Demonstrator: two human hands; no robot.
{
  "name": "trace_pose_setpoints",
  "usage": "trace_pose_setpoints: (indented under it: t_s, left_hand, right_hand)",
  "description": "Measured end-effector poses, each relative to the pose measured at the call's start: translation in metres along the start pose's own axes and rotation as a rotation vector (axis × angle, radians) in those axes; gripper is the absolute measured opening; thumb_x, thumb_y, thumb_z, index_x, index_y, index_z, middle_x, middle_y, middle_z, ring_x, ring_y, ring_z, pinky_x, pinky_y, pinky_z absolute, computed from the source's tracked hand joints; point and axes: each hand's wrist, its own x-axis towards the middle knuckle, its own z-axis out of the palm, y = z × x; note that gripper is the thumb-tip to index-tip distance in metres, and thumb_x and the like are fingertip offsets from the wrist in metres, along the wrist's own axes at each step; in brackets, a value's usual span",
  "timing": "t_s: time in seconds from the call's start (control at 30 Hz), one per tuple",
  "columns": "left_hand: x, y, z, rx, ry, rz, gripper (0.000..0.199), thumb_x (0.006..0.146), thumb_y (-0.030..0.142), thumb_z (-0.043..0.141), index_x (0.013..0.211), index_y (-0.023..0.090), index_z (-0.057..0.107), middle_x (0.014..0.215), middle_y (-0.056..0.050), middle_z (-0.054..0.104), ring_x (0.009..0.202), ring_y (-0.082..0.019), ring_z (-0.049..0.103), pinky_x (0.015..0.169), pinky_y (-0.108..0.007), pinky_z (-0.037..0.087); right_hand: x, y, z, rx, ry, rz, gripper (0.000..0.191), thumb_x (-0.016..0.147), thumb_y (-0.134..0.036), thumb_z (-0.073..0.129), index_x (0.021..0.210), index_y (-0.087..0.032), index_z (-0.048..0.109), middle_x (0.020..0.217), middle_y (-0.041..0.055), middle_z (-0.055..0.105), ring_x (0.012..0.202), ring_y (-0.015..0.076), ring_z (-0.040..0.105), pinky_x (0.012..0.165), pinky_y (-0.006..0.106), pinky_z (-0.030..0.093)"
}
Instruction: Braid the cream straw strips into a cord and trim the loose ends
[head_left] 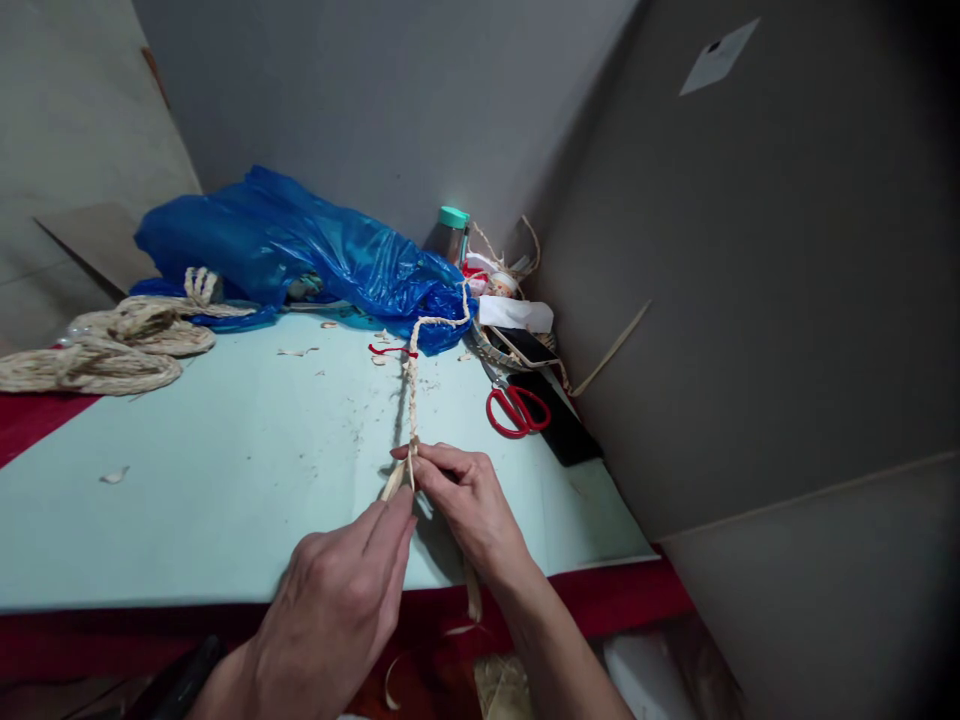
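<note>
A pale braided cord of dried plant fibre [412, 395] runs from the blue plastic bag toward me, down to my fingers. My right hand [469, 500] pinches the cord's near end between thumb and fingers. Just below and to the left, my left hand [341, 585] is closed on loose flat fibre strands [393, 482] that come out of the braid; its fingertips are partly hidden. A short red thread [391, 350] lies by the cord. Below my right hand, a loose strand [472, 592] hangs past the table edge.
The blue plastic bag [300, 235] lies across the back. Bundled braided cord [112, 350] rests at left. Red-handled scissors [517, 412] and a black phone-like slab [562, 425] lie at right, near a basket of odds and ends [491, 345] and a green-capped jar [452, 218]. Walls close off the back and right.
</note>
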Motion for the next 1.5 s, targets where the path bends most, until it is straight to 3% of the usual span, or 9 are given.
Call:
trace_pose_setpoints:
  t_s: [0.3,0.43,0.53,0.6,0.73,0.97,1.17,1.33,1.5]
  left_hand:
    - [0.008,-0.004,-0.010,0.122,-0.199,0.070,0.042,0.088,-0.002,0.034,0.113,0.005,0.067,0.085,-0.013,0.078,0.067,-0.026,0.076,0.050,-0.036,0.060]
    - [0.026,-0.021,-0.022,-0.168,-0.211,-0.172,0.029,0.097,0.029,0.047,0.083,0.022,0.071,0.087,-0.006,0.074,0.083,-0.028,0.071,0.072,-0.044,0.057]
    - [0.040,-0.034,-0.020,-0.472,-0.150,-0.516,0.023,0.092,0.042,0.056,0.095,0.021,0.066,0.100,-0.007,0.072,0.089,-0.026,0.070,0.082,-0.042,0.054]
    - [0.046,-0.037,-0.014,-0.731,-0.275,-0.654,0.028,0.091,0.042,0.056,0.108,0.021,0.062,0.105,-0.008,0.072,0.096,-0.026,0.069,0.086,-0.041,0.053]
    - [0.054,-0.037,-0.004,-0.856,-0.370,-0.716,0.032,0.089,0.039,0.058,0.114,0.019,0.062,0.103,-0.008,0.073,0.100,-0.026,0.066,0.090,-0.042,0.049]
    - [0.062,-0.042,-0.008,-1.157,-0.434,-0.761,0.024,0.085,0.029,0.062,0.106,0.019,0.055,0.071,0.001,0.066,0.066,-0.016,0.060,0.061,-0.029,0.048]
    - [0.058,-0.041,-0.008,-1.386,-0.475,-1.001,0.023,0.086,0.029,0.065,0.102,0.017,0.055,0.062,0.005,0.058,0.043,-0.002,0.027,0.040,-0.016,0.016]
    - [0.053,-0.039,-0.009,-1.283,-0.385,-1.063,0.020,0.082,0.028,0.068,0.095,0.014,0.062,0.055,0.008,0.047,0.043,-0.002,0.025,0.040,-0.017,0.013]
    - [0.049,-0.033,-0.006,-1.179,-0.333,-1.095,0.026,0.081,0.033,0.070,0.097,0.013,0.067,0.063,0.001,0.065,0.041,-0.002,0.025,0.040,-0.019,0.012]
  right_hand:
    - [-0.002,-0.006,-0.008,0.177,-0.093,0.019,0.025,0.087,-0.032,0.063,0.071,-0.016,0.074,0.085,0.0047,0.070,0.094,0.0206,0.062,0.087,0.029,0.042]
    - [-0.001,-0.003,-0.009,0.214,-0.084,0.018,0.027,0.086,-0.033,0.065,0.065,-0.016,0.068,0.081,0.0034,0.069,0.083,0.0172,0.059,0.081,0.027,0.042]
    - [-0.001,-0.001,-0.009,0.228,-0.098,0.028,0.028,0.088,-0.034,0.063,0.066,-0.017,0.067,0.069,0.0003,0.062,0.068,0.0138,0.053,0.074,0.026,0.041]
    - [-0.001,0.000,-0.009,0.225,-0.118,0.022,0.029,0.089,-0.035,0.061,0.067,-0.018,0.068,0.065,-0.0011,0.059,0.061,0.0119,0.046,0.069,0.026,0.040]
    - [-0.002,-0.001,-0.009,0.207,-0.105,0.027,0.030,0.089,-0.039,0.061,0.072,-0.018,0.073,0.060,-0.0018,0.055,0.055,0.0116,0.041,0.061,0.025,0.037]
    - [0.001,-0.002,-0.010,0.209,-0.199,-0.050,0.030,0.093,-0.036,0.055,0.074,-0.018,0.070,0.072,0.0019,0.065,0.064,0.0144,0.051,0.072,0.028,0.045]
    - [-0.010,-0.013,-0.004,-0.193,-0.056,-0.115,0.028,0.097,-0.025,0.048,0.076,-0.018,0.065,0.069,-0.0009,0.060,0.063,0.0129,0.052,0.065,0.024,0.039]
    - [-0.023,-0.013,0.000,-0.581,0.026,-0.219,0.026,0.097,-0.014,0.044,0.103,-0.018,0.069,0.072,0.0006,0.065,0.061,0.0146,0.055,0.061,0.026,0.038]
    - [-0.038,-0.013,0.003,-1.112,0.284,-0.494,0.023,0.090,-0.004,0.050,0.081,-0.018,0.065,0.072,0.0044,0.062,0.064,0.0194,0.056,0.053,0.031,0.029]
